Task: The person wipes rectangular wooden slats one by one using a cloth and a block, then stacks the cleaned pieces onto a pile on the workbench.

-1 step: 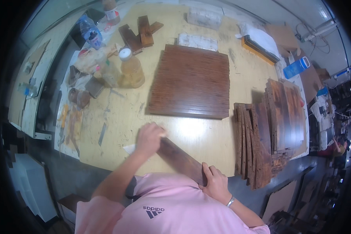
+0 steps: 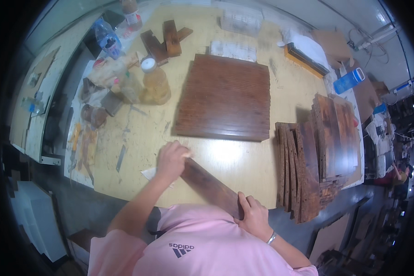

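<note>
A narrow dark brown wooden board slants across the near edge of the table, close to my body. My right hand grips its near right end, thumb on the top face. At the far left end is my left hand, its fingers closed and bent over the board's tip. Something small and pale shows at these fingertips, mostly hidden by the hand. Under the left wrist, a white scrap lies on the table.
A flat stack of reddish-brown boards occupies the table's middle. More dark boards lean in piles at right. Left stand a white-capped jar of yellowish liquid and a plastic bottle. A blue bottle is far right.
My left hand has slid slightly left and away from me at the board's far end. The board's far end has shifted slightly left; my right hand stays put.
</note>
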### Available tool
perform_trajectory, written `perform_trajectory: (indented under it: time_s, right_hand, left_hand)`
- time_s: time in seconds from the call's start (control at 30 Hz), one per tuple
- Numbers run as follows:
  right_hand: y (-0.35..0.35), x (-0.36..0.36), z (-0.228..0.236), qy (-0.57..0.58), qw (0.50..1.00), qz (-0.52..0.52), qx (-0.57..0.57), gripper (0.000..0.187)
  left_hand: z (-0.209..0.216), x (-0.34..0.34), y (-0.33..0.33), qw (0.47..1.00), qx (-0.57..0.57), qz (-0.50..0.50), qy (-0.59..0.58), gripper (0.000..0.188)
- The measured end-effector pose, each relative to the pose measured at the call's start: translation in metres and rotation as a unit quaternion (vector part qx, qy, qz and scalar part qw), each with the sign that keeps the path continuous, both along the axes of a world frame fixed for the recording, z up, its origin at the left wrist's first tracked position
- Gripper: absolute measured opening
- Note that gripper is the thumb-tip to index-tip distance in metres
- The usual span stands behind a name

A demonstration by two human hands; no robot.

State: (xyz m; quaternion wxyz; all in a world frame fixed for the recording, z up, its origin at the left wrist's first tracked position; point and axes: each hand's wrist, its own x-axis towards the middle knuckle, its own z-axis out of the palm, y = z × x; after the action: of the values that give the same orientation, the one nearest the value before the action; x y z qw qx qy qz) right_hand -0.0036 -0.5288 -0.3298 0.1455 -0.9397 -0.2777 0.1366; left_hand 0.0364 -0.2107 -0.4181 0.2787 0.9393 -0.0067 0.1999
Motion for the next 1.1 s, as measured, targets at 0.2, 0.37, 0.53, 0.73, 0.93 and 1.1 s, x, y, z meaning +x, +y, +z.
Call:
perform_trajectory:
  time_s: [0.2, 0.37, 0.53, 0.73, 0.93, 1.1]
  right_hand:
    - [-0.001, -0.001, 0.001, 0.011, 1.000, -0.007, 0.011, 0.085]
    - [-0.002, 0.004, 0.003, -0.042, 0.998, 0.010, 0.052, 0.084]
    - [-0.003, -0.005, -0.008, -0.121, 0.978, 0.006, 0.170, 0.070]
    - [0.003, 0.000, -0.006, -0.167, 0.959, 0.038, 0.226, 0.078]
    - [0.011, 0.002, -0.003, -0.164, 0.941, 0.005, 0.295, 0.071]
    - [0.013, 0.003, -0.003, -0.156, 0.942, 0.008, 0.297, 0.074]
  left_hand:
    - [0.008, -0.018, -0.024, 0.998, 0.001, -0.060, -0.021, 0.024]
    - [-0.009, 0.002, 0.063, 0.998, -0.016, 0.050, 0.039, 0.019]
    - [0.023, -0.013, 0.085, 0.961, -0.193, 0.184, 0.073, 0.018]
    - [0.044, -0.016, 0.061, 0.970, -0.216, 0.113, -0.002, 0.028]
    - [0.116, -0.025, 0.051, 0.814, -0.574, 0.024, 0.090, 0.059]
    - [0.138, -0.030, 0.037, 0.830, -0.547, -0.053, 0.093, 0.030]
